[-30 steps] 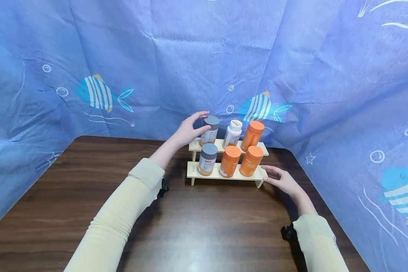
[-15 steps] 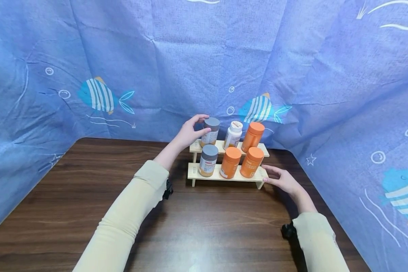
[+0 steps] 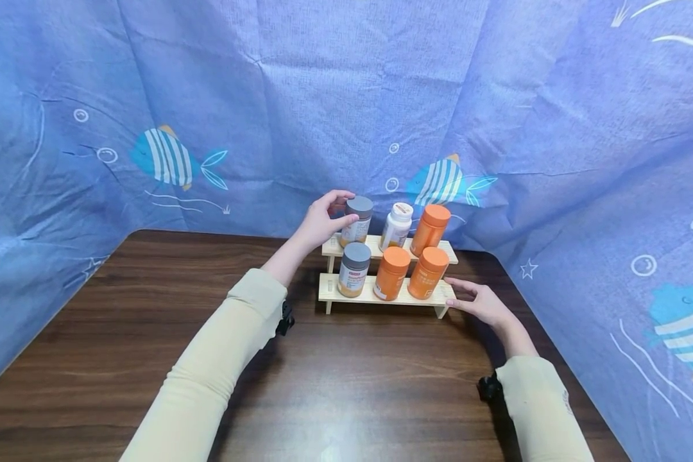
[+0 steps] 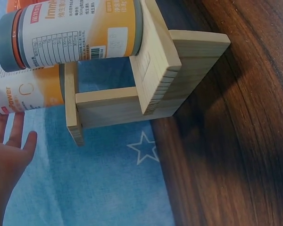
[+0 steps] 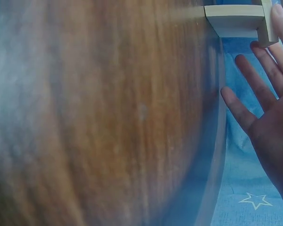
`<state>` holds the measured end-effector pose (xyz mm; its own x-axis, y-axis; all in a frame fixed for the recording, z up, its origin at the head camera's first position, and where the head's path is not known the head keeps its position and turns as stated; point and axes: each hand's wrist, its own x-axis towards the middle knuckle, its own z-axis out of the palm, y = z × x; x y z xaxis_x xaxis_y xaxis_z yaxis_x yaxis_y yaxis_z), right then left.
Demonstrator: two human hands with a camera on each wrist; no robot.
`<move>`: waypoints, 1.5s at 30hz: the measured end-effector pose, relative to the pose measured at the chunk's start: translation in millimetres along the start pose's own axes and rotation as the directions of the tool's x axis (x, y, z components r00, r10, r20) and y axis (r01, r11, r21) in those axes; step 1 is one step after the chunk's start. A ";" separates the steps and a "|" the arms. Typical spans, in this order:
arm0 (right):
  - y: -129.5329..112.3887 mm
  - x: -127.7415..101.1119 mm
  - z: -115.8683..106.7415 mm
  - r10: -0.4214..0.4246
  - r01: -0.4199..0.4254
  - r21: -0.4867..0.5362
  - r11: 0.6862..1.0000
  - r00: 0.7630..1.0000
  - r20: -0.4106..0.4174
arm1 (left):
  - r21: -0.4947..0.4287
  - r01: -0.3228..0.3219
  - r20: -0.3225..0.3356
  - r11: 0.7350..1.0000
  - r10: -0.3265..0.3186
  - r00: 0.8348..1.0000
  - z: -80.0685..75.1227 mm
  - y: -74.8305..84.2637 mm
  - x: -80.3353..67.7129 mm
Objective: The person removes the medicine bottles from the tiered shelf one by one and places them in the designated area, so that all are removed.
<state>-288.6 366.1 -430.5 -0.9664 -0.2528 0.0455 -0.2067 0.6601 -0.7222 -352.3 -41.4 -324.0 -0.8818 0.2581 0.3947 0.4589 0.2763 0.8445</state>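
A two-tier wooden stand (image 3: 404, 299) bears jars in two rows. At the back left, my left hand (image 3: 319, 221) holds a grey-lidded jar (image 3: 354, 234), thumb in front and fingers behind the lid. In the left wrist view the fingers of the left hand (image 4: 9, 153) reach behind that jar (image 4: 30, 92). In front stands a matching grey-lidded jar (image 3: 353, 277). My right hand (image 3: 485, 306) holds the right end of the lower shelf between thumb and forefinger. The right wrist view shows the other fingers of the right hand (image 5: 273, 113) spread below the shelf end (image 5: 268, 28).
Beside the grey-lidded jars are a white bottle (image 3: 396, 228) and an orange jar (image 3: 430, 231) above, and two orange jars, left (image 3: 391, 276) and right (image 3: 427, 274), below. The dark wooden table (image 3: 346, 385) meets a blue fish-print cloth (image 3: 323, 96) behind and at the sides.
The left forearm has shifted slightly right since the first frame. Both hands keep their places at the jar and the shelf end, and the jars stand as before.
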 end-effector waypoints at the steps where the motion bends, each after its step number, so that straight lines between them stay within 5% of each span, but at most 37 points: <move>1: 0.0 -0.3 -0.3 0.000 0.000 -0.009 1.000 1.000 -0.004 | 0.002 -0.004 -0.001 1.000 0.004 1.000 -0.3 -0.4 0.0; 17: -33.6 -13.8 -6.2 -0.041 0.041 0.001 0.999 0.998 0.049 | 0.015 -0.066 -0.103 0.998 0.067 0.992 -24.6 5.1 -11.1; 27: -36.9 -15.7 -5.1 -0.034 0.034 -0.006 0.999 0.998 0.053 | 0.015 -0.038 -0.120 0.999 0.040 0.992 -50.1 5.1 -25.6; 34: -35.7 -14.9 -5.1 -0.029 0.030 -0.012 0.999 0.998 0.054 | 0.049 -0.003 -0.115 0.999 0.009 0.993 -65.4 24.2 -48.5; 45: -26.6 -10.3 -1.2 -0.022 0.023 -0.022 1.000 0.999 0.046 | 0.056 0.021 -0.165 0.998 -0.011 0.986 -82.2 5.4 -66.2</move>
<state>-273.3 352.0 -410.9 -0.9536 -0.2997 0.0293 -0.2320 0.6692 -0.7059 -300.4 -133.1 -315.8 -0.8928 0.0987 0.4394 0.4458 0.3329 0.8309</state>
